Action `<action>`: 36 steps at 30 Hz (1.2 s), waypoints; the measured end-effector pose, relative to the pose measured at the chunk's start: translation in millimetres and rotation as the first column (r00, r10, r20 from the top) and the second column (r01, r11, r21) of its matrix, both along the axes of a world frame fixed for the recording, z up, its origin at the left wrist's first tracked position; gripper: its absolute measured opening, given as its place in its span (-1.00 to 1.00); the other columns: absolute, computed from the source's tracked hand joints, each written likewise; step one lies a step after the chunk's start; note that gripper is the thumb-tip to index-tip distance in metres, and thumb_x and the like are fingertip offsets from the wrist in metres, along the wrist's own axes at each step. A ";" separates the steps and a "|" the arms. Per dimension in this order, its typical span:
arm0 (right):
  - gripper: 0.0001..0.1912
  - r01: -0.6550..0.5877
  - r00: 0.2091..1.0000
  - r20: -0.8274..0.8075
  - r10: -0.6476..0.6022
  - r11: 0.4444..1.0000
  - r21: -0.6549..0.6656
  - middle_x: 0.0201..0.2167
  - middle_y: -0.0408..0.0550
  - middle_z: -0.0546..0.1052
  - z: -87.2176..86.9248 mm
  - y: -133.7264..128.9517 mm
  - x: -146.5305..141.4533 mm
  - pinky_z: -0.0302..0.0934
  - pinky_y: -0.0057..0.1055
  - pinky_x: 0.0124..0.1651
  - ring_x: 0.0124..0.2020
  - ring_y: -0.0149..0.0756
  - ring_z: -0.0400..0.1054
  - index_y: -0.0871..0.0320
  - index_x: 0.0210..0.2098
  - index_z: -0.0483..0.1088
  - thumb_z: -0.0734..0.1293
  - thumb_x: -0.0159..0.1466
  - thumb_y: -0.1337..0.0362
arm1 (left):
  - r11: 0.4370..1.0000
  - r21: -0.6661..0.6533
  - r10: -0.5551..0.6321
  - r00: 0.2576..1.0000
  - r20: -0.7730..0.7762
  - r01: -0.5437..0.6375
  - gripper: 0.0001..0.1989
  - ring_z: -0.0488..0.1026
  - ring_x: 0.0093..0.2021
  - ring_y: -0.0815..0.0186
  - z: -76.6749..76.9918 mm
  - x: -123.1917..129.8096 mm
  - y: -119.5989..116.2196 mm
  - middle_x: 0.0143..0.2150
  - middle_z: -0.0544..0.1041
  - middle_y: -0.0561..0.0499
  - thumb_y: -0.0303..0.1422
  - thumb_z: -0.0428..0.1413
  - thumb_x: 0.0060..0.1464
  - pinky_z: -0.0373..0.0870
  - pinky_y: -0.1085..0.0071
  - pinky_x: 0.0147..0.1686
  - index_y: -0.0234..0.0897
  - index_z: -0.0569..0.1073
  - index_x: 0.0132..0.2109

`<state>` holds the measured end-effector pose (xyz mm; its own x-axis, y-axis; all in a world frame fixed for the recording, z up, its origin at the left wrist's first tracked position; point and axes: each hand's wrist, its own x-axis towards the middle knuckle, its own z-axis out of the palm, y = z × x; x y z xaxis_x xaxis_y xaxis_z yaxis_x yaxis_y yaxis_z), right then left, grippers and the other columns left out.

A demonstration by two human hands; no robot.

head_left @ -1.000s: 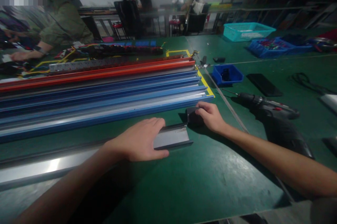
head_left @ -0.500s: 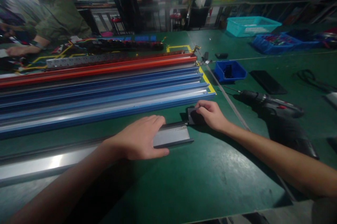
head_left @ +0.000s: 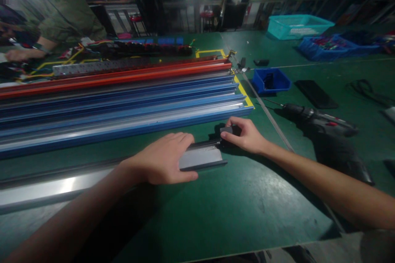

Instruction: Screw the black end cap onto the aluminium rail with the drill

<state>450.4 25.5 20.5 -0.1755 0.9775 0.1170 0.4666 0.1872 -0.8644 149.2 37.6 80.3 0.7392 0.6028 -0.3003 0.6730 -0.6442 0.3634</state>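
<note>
Channel (head_left: 74,184) cut off left, dark piece (head_left: 227,129) half-hidden

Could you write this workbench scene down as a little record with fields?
Left hand: spread across a silver channel, near its right end
Right hand: holding a small dark piece by that end; contact unclear
Beyond: blue rails, then a red-orange channel
Right side: power drill lying down, small blue bin behind it
Surface: green table

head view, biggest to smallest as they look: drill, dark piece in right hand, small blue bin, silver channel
1. Silver channel
2. Drill
3. Small blue bin
4. Dark piece in right hand, partly hidden
</note>
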 end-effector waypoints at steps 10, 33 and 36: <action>-0.70 -0.056 0.997 -0.056 0.051 0.993 -0.106 -0.50 -0.18 0.45 2.8 0.3 2.2 0.06 -0.36 -0.39 -0.48 -0.31 0.25 0.11 -0.35 0.41 0.55 0.18 0.10 | 1.000 -0.016 0.001 1.000 -0.008 -0.001 -0.43 0.49 0.02 0.02 1.8 0.8 0.2 0.07 0.55 -0.13 0.10 0.27 0.15 0.34 0.15 0.01 -0.19 0.41 0.10; -0.58 0.089 0.996 0.016 -0.091 0.992 0.086 -0.61 -0.21 0.31 2.0 -9.0 -4.1 -0.02 -0.36 -0.39 -0.52 -0.36 0.14 0.09 -0.55 0.34 0.40 0.32 0.01 | 0.989 0.111 -0.103 0.994 0.021 0.100 -0.44 0.45 -0.01 0.00 -2.4 -2.7 3.9 -0.02 0.55 -0.13 0.15 0.22 0.20 0.29 0.04 0.10 -0.25 0.46 0.02; -0.61 0.190 0.976 0.103 -0.193 0.981 0.039 -0.63 -0.19 0.32 12.6 -14.6 -8.6 -0.01 -0.34 -0.39 -0.52 -0.35 0.16 0.10 -0.59 0.35 0.39 0.30 0.09 | 0.980 0.163 -0.117 0.993 0.031 0.110 -0.46 0.45 -0.01 0.00 -5.0 -5.2 6.0 -0.07 0.56 -0.11 0.16 0.22 0.20 0.27 0.03 0.14 -0.25 0.47 -0.02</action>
<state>441.7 10.9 33.2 0.0016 0.9906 0.1365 0.5846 0.1098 -0.8038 144.0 43.6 75.2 0.8152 0.5523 -0.1746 0.5790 -0.7678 0.2744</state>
